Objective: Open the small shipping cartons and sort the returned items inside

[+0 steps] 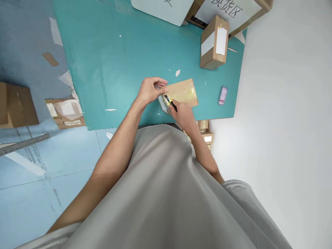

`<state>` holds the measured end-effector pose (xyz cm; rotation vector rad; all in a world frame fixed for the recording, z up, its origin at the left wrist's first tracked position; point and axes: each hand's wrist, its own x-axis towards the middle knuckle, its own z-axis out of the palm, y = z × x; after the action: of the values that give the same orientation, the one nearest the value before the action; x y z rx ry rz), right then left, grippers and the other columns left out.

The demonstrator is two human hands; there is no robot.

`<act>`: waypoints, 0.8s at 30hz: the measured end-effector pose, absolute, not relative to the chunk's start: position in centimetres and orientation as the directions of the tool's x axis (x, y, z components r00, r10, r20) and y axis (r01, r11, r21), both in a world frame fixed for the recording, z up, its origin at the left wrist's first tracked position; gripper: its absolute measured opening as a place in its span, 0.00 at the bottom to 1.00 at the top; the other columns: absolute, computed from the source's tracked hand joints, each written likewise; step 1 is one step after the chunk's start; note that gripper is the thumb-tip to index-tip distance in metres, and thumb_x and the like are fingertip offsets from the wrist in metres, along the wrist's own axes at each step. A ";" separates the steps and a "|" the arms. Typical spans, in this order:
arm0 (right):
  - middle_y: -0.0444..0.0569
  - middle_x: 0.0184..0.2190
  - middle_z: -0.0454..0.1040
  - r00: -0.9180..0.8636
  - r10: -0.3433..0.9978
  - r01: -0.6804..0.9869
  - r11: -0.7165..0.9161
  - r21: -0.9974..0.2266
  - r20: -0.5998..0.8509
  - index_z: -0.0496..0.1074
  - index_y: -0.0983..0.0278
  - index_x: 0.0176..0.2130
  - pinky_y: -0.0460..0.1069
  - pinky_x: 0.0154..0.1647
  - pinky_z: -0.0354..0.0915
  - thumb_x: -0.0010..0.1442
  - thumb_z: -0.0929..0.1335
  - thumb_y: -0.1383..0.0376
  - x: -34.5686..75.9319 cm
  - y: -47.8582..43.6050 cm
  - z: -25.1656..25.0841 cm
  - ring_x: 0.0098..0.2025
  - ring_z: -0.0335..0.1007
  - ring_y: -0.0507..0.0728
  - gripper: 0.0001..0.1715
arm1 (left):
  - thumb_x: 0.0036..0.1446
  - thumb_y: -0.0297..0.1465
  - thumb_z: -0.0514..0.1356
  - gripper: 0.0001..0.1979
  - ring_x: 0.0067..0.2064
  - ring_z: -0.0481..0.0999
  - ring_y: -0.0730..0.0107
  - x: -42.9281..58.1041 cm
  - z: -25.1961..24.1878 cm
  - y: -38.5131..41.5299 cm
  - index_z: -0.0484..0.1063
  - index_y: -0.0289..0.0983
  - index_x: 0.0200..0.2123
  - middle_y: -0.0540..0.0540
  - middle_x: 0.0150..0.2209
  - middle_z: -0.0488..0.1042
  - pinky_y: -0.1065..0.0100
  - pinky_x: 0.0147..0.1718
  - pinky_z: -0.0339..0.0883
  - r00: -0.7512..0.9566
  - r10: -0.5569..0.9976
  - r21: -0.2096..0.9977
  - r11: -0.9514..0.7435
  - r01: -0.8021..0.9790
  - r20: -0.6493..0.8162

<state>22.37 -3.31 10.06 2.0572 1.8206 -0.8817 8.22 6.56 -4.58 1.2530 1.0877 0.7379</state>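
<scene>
A small cardboard box [181,91] with shiny clear tape on it lies near the front edge of the green table. My left hand [151,90] is closed at the box's far left corner, thumb and fingertips on its edge. In my right hand [183,114] is a black and yellow utility knife [171,103], its tip against the taped left end of the box. A white label shows on that left side, partly hidden by my hands.
On the green table [124,62] a taller labelled box [214,43] stands at the back right, before a large carton with a written sign [230,14]. A blurred pink item [222,95] lies at right. Cartons [19,105] sit left on the floor; a white wall [280,103] bounds the right.
</scene>
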 end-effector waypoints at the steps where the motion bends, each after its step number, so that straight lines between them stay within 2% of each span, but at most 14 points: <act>1: 0.61 0.49 0.86 0.039 0.805 0.964 -0.186 -0.190 -0.592 0.77 0.65 0.65 0.55 0.52 0.67 0.84 0.61 0.61 22.1 -3.1 10.0 0.49 0.79 0.65 0.22 | 0.54 0.36 0.78 0.18 0.54 0.86 0.51 8.3 -4.9 6.4 0.84 0.38 0.47 0.42 0.46 0.87 0.49 0.59 0.83 0.337 0.914 0.974 0.204 0.099 -0.226; 6: 0.62 0.49 0.84 0.079 0.791 0.952 -0.240 -0.188 -0.607 0.77 0.65 0.64 0.57 0.54 0.65 0.84 0.62 0.61 21.7 -3.5 9.7 0.49 0.77 0.66 0.21 | 0.57 0.34 0.76 0.15 0.55 0.86 0.52 9.1 -6.3 6.0 0.84 0.38 0.47 0.42 0.45 0.87 0.45 0.61 0.82 0.259 0.940 0.974 0.222 0.032 -0.223; 8: 0.63 0.50 0.85 0.084 0.747 0.966 -0.223 -0.130 -0.659 0.75 0.66 0.69 0.57 0.53 0.68 0.84 0.61 0.62 21.8 -4.8 10.1 0.50 0.79 0.68 0.24 | 0.56 0.33 0.76 0.16 0.55 0.86 0.52 9.2 -6.7 6.0 0.83 0.38 0.48 0.42 0.45 0.86 0.46 0.61 0.82 0.244 0.941 0.971 0.237 0.024 -0.236; 12: 0.66 0.52 0.86 0.122 0.670 0.984 -0.180 -0.001 -0.732 0.64 0.68 0.79 0.59 0.51 0.73 0.84 0.59 0.64 21.4 -7.2 11.4 0.52 0.84 0.72 0.32 | 0.54 0.33 0.77 0.21 0.56 0.86 0.51 9.0 -6.9 5.8 0.83 0.37 0.51 0.41 0.48 0.86 0.46 0.60 0.82 0.262 0.930 0.966 0.252 0.050 -0.256; 16: 0.65 0.51 0.87 0.103 0.673 0.981 -0.192 -0.039 -0.733 0.70 0.66 0.75 0.58 0.52 0.73 0.84 0.60 0.63 21.6 -7.8 12.9 0.52 0.85 0.72 0.28 | 0.56 0.38 0.76 0.25 0.57 0.86 0.50 8.5 -6.5 4.9 0.81 0.38 0.55 0.39 0.52 0.86 0.48 0.61 0.82 0.245 0.936 0.967 0.235 0.103 -0.254; 19: 0.62 0.51 0.86 0.107 0.777 0.952 -0.260 -0.161 -0.621 0.75 0.63 0.68 0.57 0.53 0.72 0.84 0.61 0.60 24.2 -7.3 13.0 0.51 0.84 0.71 0.23 | 0.58 0.42 0.75 0.26 0.60 0.85 0.49 8.5 -5.9 4.1 0.80 0.38 0.56 0.37 0.56 0.85 0.50 0.62 0.81 0.210 0.947 0.966 0.219 0.137 -0.245; 22: 0.64 0.58 0.83 0.245 0.898 0.886 -0.361 -0.293 -0.365 0.74 0.63 0.67 0.57 0.55 0.72 0.84 0.58 0.57 28.8 -6.4 11.2 0.55 0.81 0.70 0.26 | 0.61 0.44 0.73 0.24 0.62 0.83 0.48 8.7 -5.2 3.7 0.80 0.39 0.57 0.36 0.58 0.84 0.49 0.62 0.81 0.167 0.956 0.963 0.212 0.169 -0.240; 24: 0.64 0.56 0.82 0.338 0.901 0.827 -0.422 -0.373 -0.271 0.74 0.63 0.67 0.58 0.56 0.73 0.83 0.57 0.55 31.8 -6.0 9.2 0.54 0.80 0.69 0.27 | 0.62 0.44 0.71 0.23 0.63 0.83 0.48 8.8 -4.8 3.8 0.80 0.40 0.57 0.38 0.58 0.84 0.49 0.63 0.81 0.144 0.961 0.959 0.206 0.192 -0.236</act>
<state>31.81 -5.98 9.23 2.7029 1.7646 -0.7357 8.82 3.76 -4.80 1.2388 1.3078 0.8336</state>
